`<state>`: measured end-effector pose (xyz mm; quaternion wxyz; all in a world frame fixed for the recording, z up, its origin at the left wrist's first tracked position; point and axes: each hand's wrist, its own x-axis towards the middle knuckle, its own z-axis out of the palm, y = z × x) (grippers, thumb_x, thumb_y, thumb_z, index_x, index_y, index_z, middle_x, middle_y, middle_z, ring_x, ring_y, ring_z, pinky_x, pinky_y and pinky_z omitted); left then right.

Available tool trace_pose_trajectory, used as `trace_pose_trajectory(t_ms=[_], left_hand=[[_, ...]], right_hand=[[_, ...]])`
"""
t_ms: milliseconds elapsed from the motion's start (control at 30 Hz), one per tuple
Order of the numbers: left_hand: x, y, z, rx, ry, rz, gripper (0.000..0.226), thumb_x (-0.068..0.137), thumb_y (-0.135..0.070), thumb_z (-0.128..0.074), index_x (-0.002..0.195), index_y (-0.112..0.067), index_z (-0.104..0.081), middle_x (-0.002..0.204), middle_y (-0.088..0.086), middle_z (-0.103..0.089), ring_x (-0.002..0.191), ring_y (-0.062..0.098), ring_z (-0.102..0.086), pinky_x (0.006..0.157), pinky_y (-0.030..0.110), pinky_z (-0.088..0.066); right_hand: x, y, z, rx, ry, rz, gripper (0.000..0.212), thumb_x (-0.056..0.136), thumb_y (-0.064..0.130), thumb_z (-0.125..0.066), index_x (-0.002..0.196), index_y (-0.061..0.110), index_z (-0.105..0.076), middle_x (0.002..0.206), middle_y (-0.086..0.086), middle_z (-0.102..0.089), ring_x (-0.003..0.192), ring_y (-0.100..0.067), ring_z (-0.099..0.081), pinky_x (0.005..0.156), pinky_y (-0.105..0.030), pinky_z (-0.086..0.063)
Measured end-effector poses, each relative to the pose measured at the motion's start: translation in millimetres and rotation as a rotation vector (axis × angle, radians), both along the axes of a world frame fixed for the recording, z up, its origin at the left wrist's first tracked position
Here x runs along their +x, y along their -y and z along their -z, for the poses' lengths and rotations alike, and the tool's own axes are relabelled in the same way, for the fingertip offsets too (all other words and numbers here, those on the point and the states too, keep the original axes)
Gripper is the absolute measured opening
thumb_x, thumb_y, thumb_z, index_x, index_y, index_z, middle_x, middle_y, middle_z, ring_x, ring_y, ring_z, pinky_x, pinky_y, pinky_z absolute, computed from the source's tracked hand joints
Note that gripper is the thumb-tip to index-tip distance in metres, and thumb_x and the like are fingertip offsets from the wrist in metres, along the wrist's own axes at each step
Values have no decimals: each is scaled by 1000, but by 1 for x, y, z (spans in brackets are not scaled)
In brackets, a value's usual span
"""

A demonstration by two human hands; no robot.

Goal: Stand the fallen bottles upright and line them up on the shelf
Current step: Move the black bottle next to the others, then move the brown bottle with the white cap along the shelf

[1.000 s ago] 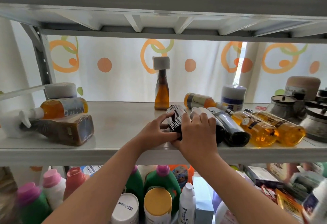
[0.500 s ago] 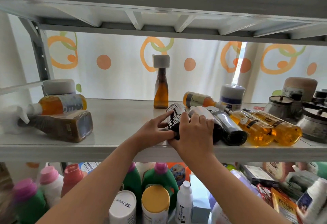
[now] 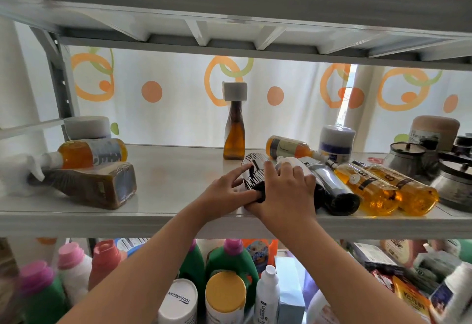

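The black-and-white striped bottle (image 3: 252,170) lies fallen on the shelf (image 3: 163,183) under the right hand (image 3: 283,193), whose fingers (image 3: 286,170) curl clamped over its dark end while the left hand's (image 3: 224,193) fingers spread against its side; probably rigid, smooth, slippery, best gripped mid-body

White shelf (image 3: 166,185), upright amber bottle (image 3: 234,142) at back, fallen bottles (image 3: 367,188) right, wrapped bottle (image 3: 97,187) left
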<state>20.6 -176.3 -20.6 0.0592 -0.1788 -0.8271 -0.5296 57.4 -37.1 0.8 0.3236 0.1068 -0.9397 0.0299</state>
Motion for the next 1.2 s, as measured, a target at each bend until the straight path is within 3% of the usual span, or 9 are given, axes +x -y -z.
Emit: trace_pose_trajectory(t_ms=[133,233,333,533,633,867,1000,1067,1200], left_hand=[[-4,3,-9,93,-124,-196,66,70,-66,-37,123,-30,-52,126,-2,-58,113,16,-54,89,31,-44],[-14,8,-17,222,-206,-364,62,64,-69,-26,101,-29,-54,96,-7,-63,90,15,-61,83,37,-49],[-32,12,-27,324,-163,-379,46,71,-68,-30,94,-35,-52,93,-9,-62,89,16,-61,83,37,-49],[-83,15,-42,409,10,-390,40,97,-45,-28,121,-20,-48,115,2,-56,101,20,-53,85,37,-45],[-102,19,-46,276,-21,-382,48,99,-48,-21,130,-20,-44,120,0,-50,108,18,-47,96,41,-40],[-131,26,-27,264,-92,-246,46,100,-47,-18,125,-26,-50,114,-10,-45,105,-1,-41,89,21,-28],[-142,35,-21,288,62,-205,55,100,-49,-13,148,-24,-21,152,-3,-26,138,10,-23,108,29,-19],[-149,40,-20,332,107,-218,58,99,-53,-14,149,-25,-16,157,0,-18,143,17,-18,114,37,-16],[-146,42,-22,366,158,-185,56,99,-51,-15,148,-25,-19,155,0,-23,142,17,-21,112,35,-18]], right_hand=[[-7,-1,-20,-77,-34,-77,66,80,67,-45,125,20,-40,121,-8,-49,115,-26,-41,94,-41,-32],[-27,-2,-38,-157,-5,-161,54,82,55,-52,121,18,-46,115,-8,-53,111,-26,-45,93,-39,-35],[-56,-3,-55,-288,110,-231,51,81,48,-58,121,16,-50,107,-6,-57,103,-24,-51,84,-32,-37],[-119,13,-76,-417,326,-273,51,83,37,-63,124,10,-51,117,-8,-59,106,-22,-53,79,-26,-37],[-147,32,-81,-457,379,-273,51,83,36,-64,122,6,-50,119,-11,-57,100,-20,-52,77,-27,-38],[-196,70,-77,-569,512,-194,56,81,38,-66,121,6,-45,97,-8,-50,86,-20,-49,56,-24,-37],[-215,75,-83,-596,573,-141,51,86,38,-62,120,7,-41,102,-7,-47,87,-20,-50,59,-22,-42],[-222,76,-86,-600,571,-126,49,88,38,-60,121,8,-40,105,-8,-46,88,-20,-48,63,-22,-43],[-230,85,-86,-516,546,-90,43,89,40,-58,114,10,-42,93,-7,-48,81,-20,-50,51,-21,-35]])
